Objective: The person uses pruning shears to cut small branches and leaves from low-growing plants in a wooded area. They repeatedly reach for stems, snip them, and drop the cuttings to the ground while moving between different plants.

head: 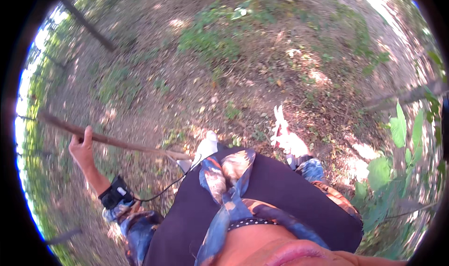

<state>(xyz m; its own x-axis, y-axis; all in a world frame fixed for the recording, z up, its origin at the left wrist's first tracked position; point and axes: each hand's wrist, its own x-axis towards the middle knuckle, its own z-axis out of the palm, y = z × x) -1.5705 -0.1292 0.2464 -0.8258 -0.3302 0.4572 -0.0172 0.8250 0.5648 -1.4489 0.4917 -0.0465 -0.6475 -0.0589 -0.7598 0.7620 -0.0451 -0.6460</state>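
My left hand (83, 152) grips a long wooden stick (129, 145) near its outer end, well out to my left. From there the stick slants down and inward, its near end by a white shoe (207, 147). In front of my right thigh, my right hand (294, 145) is closed around a pair of shears (279, 118). Their two tips are apart and point away from me. Strong sunlight washes out this hand and tool, so finer detail is lost.
Leaf-littered woodland ground (245, 94) spreads ahead, with low green plants (210, 41). Broad-leaved foliage (380, 173) stands close on my right. A thin trunk (87, 24) rises at far left, another (408, 96) at right. A black cable (161, 194) runs from my left wrist's band.
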